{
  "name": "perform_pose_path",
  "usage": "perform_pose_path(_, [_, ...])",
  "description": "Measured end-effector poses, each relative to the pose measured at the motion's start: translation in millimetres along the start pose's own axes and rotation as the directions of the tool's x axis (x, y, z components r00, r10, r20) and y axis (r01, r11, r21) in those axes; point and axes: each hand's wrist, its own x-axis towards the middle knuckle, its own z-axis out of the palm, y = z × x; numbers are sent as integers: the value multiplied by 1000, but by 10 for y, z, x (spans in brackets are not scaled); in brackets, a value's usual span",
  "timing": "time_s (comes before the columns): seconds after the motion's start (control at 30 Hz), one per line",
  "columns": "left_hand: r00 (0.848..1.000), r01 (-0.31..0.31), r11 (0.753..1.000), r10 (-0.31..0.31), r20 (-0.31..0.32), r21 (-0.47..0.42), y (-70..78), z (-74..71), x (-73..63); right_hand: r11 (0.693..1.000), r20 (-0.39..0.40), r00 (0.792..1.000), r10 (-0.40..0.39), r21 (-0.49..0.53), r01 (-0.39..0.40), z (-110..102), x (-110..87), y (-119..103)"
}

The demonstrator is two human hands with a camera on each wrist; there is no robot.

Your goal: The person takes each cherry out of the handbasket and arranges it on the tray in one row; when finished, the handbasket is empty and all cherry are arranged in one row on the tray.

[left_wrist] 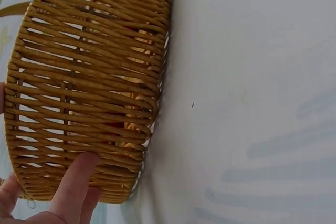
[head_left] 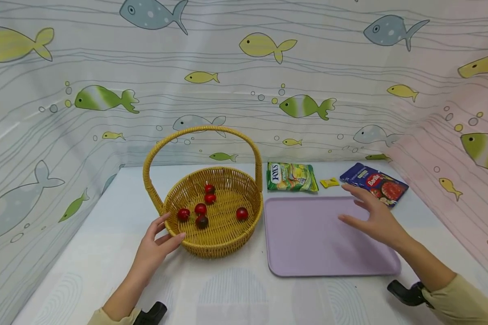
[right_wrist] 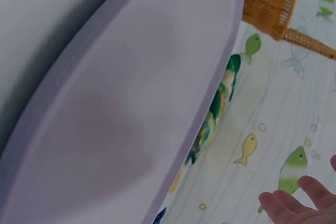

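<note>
My left hand is at the near left side of a yellow wicker basket with a tall handle. Its thumb lies at the front rim and its fingertips at the left rim. In the left wrist view, a finger lies against the woven outer wall. Several shiny red cherries lie inside the basket, one of them darker. Over the right part of a lilac tray hovers my right hand, thumb and fingers spread and holding nothing. Its fingertips also show in the right wrist view.
Behind the tray lie a green Fox's candy bag, a small yellow wrapped candy and a dark blue Barilla pouch. The pouch reaches the tray's back right corner. Fish-printed sheeting encloses the white table.
</note>
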Motion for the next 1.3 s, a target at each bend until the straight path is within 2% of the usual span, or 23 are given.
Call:
perform_pose_path(0.43, [1000, -1, 1000, 1, 2, -26, -30, -9, 0, 990, 3, 992, -128, 56, 127, 207, 236, -173])
perform_pose_path(0.57, [1000, -10, 999, 11, 6, -32, -26, -8, 1, 989, 18, 991, -135, 62, 133, 263, 294, -244])
perform_pose_path(0.77, [1000, -12, 999, 12, 9, -36, -28, -5, 7, 980, 61, 987, -149, 141, 140, 346, 395, -366])
perform_pose_path(1.0, [1000, -12, 999, 12, 4, -42, -26, 0, 8, 958, 104, 971, -216, 214, 191, 430, 518, -500])
perform_pose_path(1.3, [1000, -10, 999, 10, -13, -38, -43, -4, 20, 934, 184, 945, -271, 288, 212, 548, 716, -690])
